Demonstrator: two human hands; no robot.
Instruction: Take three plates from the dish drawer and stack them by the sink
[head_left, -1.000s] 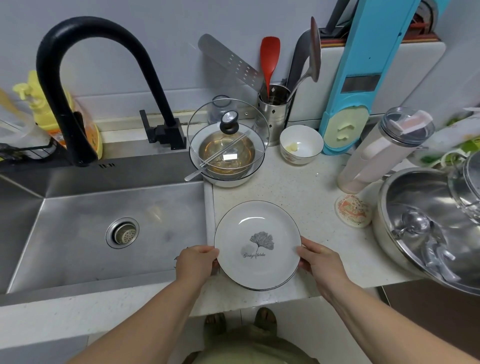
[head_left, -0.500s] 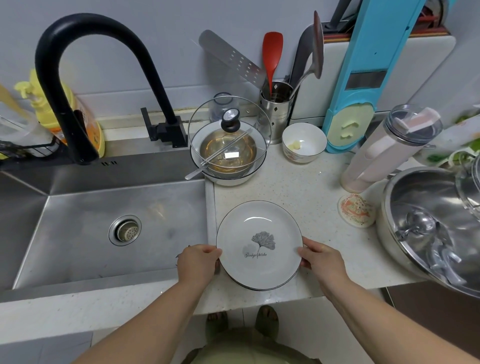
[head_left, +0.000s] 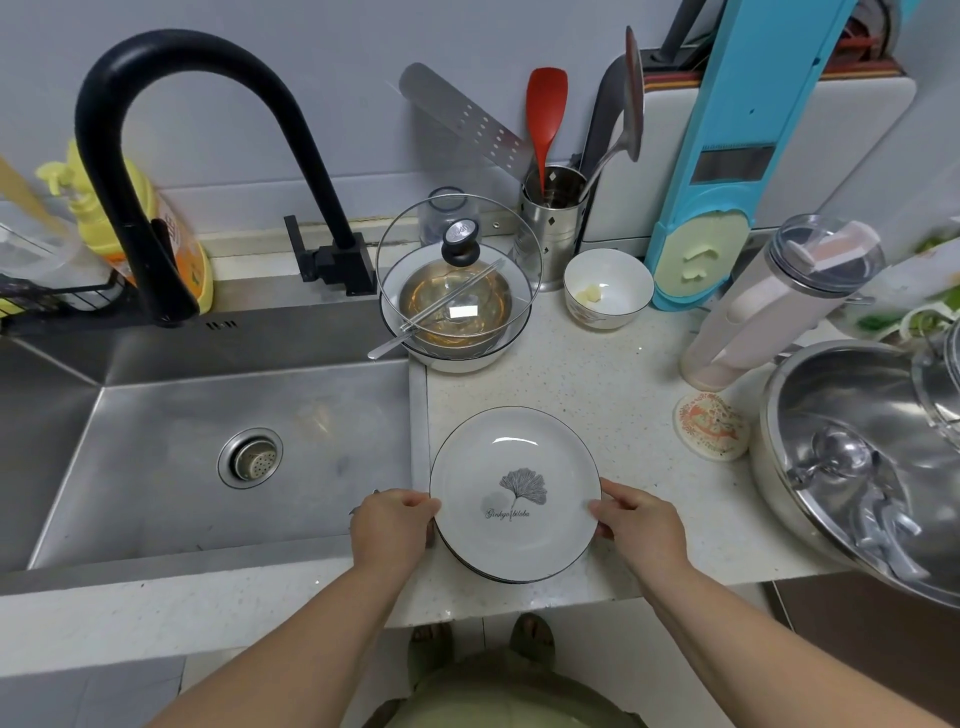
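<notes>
Almost nothing has moved since the earlier frames: your hands and the plates sit where they did on the counter, and only your head has shifted a touch, so the scene slides slightly in view. Your left hand (head_left: 392, 525) still curls its fingers over the left edge of the plate stack (head_left: 514, 493), and your right hand (head_left: 641, 522) still clasps the right edge, thumb tips resting on the black-lined rim. Both hands are closed on the stack, one either side.

The top plate, white with a ginkgo leaf print, lies level between your fingers. Darker rims peek out below it at the near-left, so there are more plates under it; how many you cannot count from here. The stack rests on the speckled counter (head_left: 623, 395), just right of the steel sink (head_left: 208, 467), whose edge runs beside your left knuckles. That looks like the spot the task wants.

You seem to hold both sides to square the plates on each other and keep them back from the counter's front edge, which lies close under your wrists. Beyond your fingertips stand the lidded bowl (head_left: 457, 301) and the small white bowl (head_left: 608, 288), well apart from the stack; the steel pot (head_left: 857, 457) sits off past your right hand. If three plates are there, letting go is all that remains.
</notes>
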